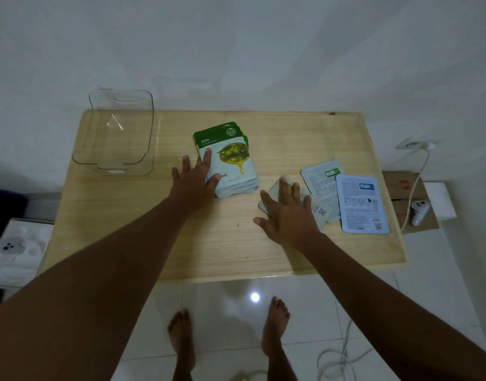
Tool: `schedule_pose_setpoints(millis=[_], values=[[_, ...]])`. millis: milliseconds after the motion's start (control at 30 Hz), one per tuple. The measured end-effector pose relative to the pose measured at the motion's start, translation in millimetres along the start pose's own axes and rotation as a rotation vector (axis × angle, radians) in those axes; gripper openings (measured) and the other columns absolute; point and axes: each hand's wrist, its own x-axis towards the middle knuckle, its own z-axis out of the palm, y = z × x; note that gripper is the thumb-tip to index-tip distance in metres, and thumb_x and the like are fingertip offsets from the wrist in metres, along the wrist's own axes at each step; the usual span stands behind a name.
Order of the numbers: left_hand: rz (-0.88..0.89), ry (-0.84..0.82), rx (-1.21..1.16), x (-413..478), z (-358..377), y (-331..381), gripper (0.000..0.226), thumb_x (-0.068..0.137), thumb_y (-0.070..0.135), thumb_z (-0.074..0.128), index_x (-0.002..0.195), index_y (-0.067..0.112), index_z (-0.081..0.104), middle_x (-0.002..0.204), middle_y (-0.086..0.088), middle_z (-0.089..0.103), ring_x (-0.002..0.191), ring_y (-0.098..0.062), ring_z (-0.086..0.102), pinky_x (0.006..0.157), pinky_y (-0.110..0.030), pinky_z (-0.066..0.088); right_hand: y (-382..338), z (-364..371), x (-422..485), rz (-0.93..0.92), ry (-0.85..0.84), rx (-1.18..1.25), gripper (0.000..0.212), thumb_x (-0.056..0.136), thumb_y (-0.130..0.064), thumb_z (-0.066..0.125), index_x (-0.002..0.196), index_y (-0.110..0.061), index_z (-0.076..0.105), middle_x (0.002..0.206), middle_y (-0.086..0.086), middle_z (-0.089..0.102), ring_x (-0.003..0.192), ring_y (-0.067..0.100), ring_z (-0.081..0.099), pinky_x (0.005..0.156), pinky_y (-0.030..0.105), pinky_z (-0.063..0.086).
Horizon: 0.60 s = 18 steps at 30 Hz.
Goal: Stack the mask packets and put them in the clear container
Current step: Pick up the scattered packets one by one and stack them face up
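A stack of mask packets (232, 160) with a green olive packet on top lies mid-table. My left hand (196, 180) rests flat on the stack's left edge, fingers spread. My right hand (287, 213) presses flat on a loose packet (272, 192) on the table, mostly hiding it. To its right lie face-down packets: a pale one (323, 174) and a blue one (361, 204), with another small packet (321, 213) partly under my hand. The clear container (118, 133) stands empty at the table's back left corner.
The wooden table (208, 243) stands against a white wall. A cardboard box (404, 185) with a white controller (419, 211) and a cable sits at right. A white box (16, 251) sits on the floor at left. My bare feet (181, 339) are on the tiles.
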Motion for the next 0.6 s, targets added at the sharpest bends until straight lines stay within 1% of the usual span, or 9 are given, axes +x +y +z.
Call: schedule_pose_setpoints(millis=[100,167,233,333,367,400,433,500,600], values=[[0.004,0.001,-0.002,-1,-1,0,0.07,0.101,0.047,0.031,0.157,0.024,-0.005,0.166,-0.006,0.01,0.152,-0.04,-0.005,0.119,-0.062,0.0,-3,3,0,0.039,0.055,0.204,0.076,0.095,-0.058,0.044,0.155,-0.017,0.019,0.164,0.018,0.004,0.151,0.042,0.002,0.12,0.061,0.012],[0.005,0.001,-0.005,-2,0,-1,0.071,0.101,0.047,0.031,0.157,0.024,-0.005,0.166,-0.006,0.009,0.152,-0.039,-0.005,0.119,-0.062,0.0,-4,3,2,0.073,0.119,0.312,0.063,0.1,-0.049,0.044,0.147,-0.009,0.036,0.163,0.019,0.016,0.151,0.039,0.008,0.122,0.056,0.015],[0.009,0.006,0.003,-1,0,-1,0.071,0.101,0.048,0.031,0.157,0.024,-0.005,0.166,-0.007,0.009,0.152,-0.04,-0.005,0.119,-0.063,0.0,-5,3,5,0.062,0.194,0.336,0.044,0.103,-0.04,0.042,0.128,-0.008,0.057,0.158,0.02,0.03,0.149,0.042,0.017,0.12,0.059,0.021],[0.01,0.006,0.0,1,-1,0,0.071,0.101,0.048,0.031,0.157,0.025,-0.006,0.166,-0.006,0.008,0.152,-0.04,-0.005,0.119,-0.063,-0.001,-12,-1,4,0.082,0.312,0.396,0.035,0.103,-0.034,0.04,0.121,-0.012,0.06,0.14,0.019,0.054,0.135,0.043,0.042,0.114,0.06,0.031],[0.008,0.002,-0.003,1,-2,0,0.071,0.101,0.048,0.031,0.157,0.025,-0.006,0.167,-0.006,0.008,0.152,-0.04,-0.005,0.119,-0.063,-0.001,-14,-8,4,0.101,0.365,0.429,0.034,0.103,-0.035,0.037,0.121,-0.014,0.057,0.124,0.016,0.063,0.12,0.039,0.055,0.107,0.057,0.041],[0.009,-0.003,-0.003,0,-2,-1,0.071,0.101,0.047,0.031,0.157,0.025,-0.006,0.167,-0.005,0.008,0.152,-0.04,-0.005,0.119,-0.063,-0.001,-14,-16,6,0.118,0.412,0.463,0.033,0.104,-0.037,0.034,0.118,-0.016,0.055,0.106,0.011,0.066,0.1,0.031,0.063,0.094,0.052,0.051],[0.009,-0.009,-0.003,-1,-3,-1,0.071,0.101,0.047,0.031,0.157,0.025,-0.006,0.167,-0.005,0.008,0.152,-0.04,-0.005,0.119,-0.063,-0.001,-13,-27,7,0.137,0.439,0.497,0.03,0.104,-0.037,0.033,0.113,-0.017,0.054,0.092,0.006,0.065,0.083,0.025,0.064,0.078,0.046,0.056],[0.01,-0.018,-0.006,-1,-3,-1,0.071,0.101,0.048,0.032,0.157,0.025,-0.006,0.167,-0.004,0.008,0.151,-0.04,-0.005,0.118,-0.063,0.0,-7,-49,14,0.157,0.49,0.565,0.026,0.105,-0.031,0.035,0.112,-0.012,0.052,0.081,0.003,0.061,0.069,0.023,0.062,0.06,0.038,0.052],[0.008,-0.025,-0.005,0,-5,0,0.072,0.1,0.049,0.032,0.157,0.025,-0.005,0.167,-0.003,0.009,0.151,-0.041,-0.004,0.118,-0.064,0.001,1,-82,26,0.155,0.652,0.625,0.02,0.105,-0.02,0.04,0.107,-0.003,0.051,0.079,0.005,0.061,0.064,0.021,0.06,0.052,0.024,0.04]])
